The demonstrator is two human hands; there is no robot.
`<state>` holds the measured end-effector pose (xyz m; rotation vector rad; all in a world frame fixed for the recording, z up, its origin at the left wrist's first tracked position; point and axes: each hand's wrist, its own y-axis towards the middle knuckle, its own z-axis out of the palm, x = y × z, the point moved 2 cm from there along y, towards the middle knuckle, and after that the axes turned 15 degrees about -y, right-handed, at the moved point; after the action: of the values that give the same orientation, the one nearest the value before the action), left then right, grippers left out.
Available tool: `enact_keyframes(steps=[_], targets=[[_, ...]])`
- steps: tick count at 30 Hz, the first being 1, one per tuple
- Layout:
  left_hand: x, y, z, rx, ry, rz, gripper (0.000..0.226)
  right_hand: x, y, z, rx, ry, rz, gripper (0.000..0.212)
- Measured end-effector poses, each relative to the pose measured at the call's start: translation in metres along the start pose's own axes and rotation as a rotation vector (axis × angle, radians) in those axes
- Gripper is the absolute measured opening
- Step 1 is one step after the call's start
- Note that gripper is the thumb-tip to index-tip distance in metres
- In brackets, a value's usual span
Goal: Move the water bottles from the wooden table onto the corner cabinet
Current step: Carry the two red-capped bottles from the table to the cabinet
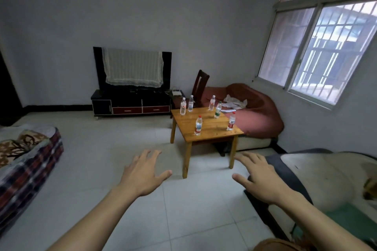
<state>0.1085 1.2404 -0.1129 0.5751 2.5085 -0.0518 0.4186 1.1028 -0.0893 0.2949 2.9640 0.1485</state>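
**Bottles stand beyond both empty hands**

Six bottles stand upright on the table, right of frame centre. Left hand and right hand hover lower in frame, fingers spread, holding nothing. The right hand looks nearer the table.

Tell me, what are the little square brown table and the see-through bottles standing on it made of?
The little square brown table looks like wood with a glossy varnish: you can see plank lines and grain, and its top shines. The see-through bottles, such as the red-capped one at the front, look like thin clear plastic with paper or film labels, though glass can't be ruled out from here.
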Motion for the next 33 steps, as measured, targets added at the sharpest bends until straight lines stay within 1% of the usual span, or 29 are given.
enact_keyframes(steps=[3, 7, 11, 14, 17, 21, 28, 33], targets=[[0.004, 0.048, 0.01, 0.03, 0.012, 0.003, 0.083, -0.01, 0.046, 0.014, -0.012, 0.024, 0.027, 0.063], [-0.007, 0.126, 0.02, 0.072, 0.075, 0.044, 0.083, -0.025, 0.116, 0.042, -0.044, 0.138, 0.067, 0.062], [-0.028, 0.213, 0.016, 0.05, 0.096, 0.088, 0.08, -0.038, 0.193, 0.061, -0.046, 0.228, 0.096, 0.063], [-0.039, 0.271, 0.016, 0.04, 0.097, 0.107, 0.078, -0.058, 0.243, 0.064, -0.043, 0.212, 0.093, 0.063], [-0.042, 0.321, 0.026, 0.066, 0.082, 0.116, 0.078, -0.08, 0.282, 0.064, -0.036, 0.209, 0.118, 0.064], [-0.037, 0.39, 0.054, 0.114, 0.041, 0.123, 0.078, -0.108, 0.333, 0.075, -0.032, 0.178, 0.177, 0.078], [-0.032, 0.532, 0.098, 0.165, -0.048, 0.202, 0.084, -0.14, 0.43, 0.088, -0.022, 0.103, 0.291, 0.08], [-0.042, 0.638, 0.103, 0.182, -0.118, 0.278, 0.079, -0.163, 0.501, 0.074, -0.009, 0.01, 0.368, 0.061]])
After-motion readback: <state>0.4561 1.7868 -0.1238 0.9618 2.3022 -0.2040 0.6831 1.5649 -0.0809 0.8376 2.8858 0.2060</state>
